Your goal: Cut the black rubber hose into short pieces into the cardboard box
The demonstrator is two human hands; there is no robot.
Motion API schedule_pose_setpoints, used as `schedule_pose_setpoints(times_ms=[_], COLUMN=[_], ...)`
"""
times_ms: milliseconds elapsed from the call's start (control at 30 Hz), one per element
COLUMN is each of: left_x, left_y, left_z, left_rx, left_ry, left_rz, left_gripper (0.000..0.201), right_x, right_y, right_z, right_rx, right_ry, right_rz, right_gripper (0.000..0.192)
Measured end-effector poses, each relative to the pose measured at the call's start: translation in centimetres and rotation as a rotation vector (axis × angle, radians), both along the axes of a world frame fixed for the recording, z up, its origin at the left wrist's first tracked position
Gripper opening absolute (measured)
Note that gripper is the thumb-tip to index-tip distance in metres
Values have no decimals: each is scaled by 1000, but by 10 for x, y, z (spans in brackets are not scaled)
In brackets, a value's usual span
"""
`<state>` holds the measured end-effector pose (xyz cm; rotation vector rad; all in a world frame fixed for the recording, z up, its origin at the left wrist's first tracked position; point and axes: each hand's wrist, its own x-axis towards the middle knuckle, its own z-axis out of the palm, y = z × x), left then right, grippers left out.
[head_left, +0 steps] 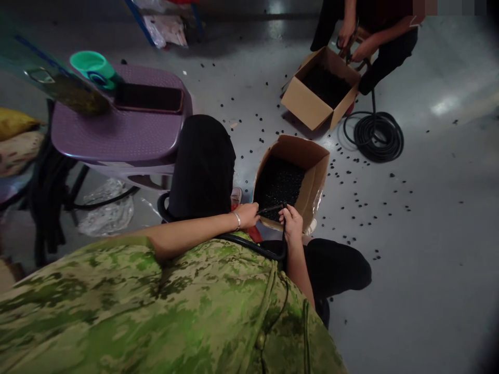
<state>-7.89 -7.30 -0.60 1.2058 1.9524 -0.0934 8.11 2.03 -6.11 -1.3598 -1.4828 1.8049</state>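
Observation:
My left hand [247,215] is closed on what look like scissors [270,209]; the handles are hidden in the fist, and the slim dark blades point right. In my right hand [292,222] a black rubber hose [284,240] is gripped near its end, which meets the blade tips. From there the hose bends down and runs left across my lap. Right below both hands stands an open cardboard box [316,174], holding a heap of small black cut pieces [281,182].
A co-worker's hands [356,44] work above a second cardboard box [312,106] of black pieces. Coiled black hose [380,136] lies beside it. Small black rings litter the floor. On my left, a purple stool [128,132] carries a phone [150,98], a green cup [93,67] and a bottle [74,93].

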Motion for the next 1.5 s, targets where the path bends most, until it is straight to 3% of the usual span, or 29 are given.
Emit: schedule_pose_setpoints(times_ms=[900, 1267, 1500], left_x=[3, 5, 5], left_y=[0, -2, -3], left_z=[0, -4, -3], left_rx=[-10, 10, 10], left_ry=[19, -1, 23], left_rz=[-38, -31, -101], left_gripper=[28, 24, 24], right_x=[1, 2, 6], right_y=[-3, -5, -4], right_z=[6, 10, 6], right_rx=[37, 20, -2], right_ry=[24, -2, -42], right_rz=[-30, 127, 272], right_gripper=[30, 25, 35])
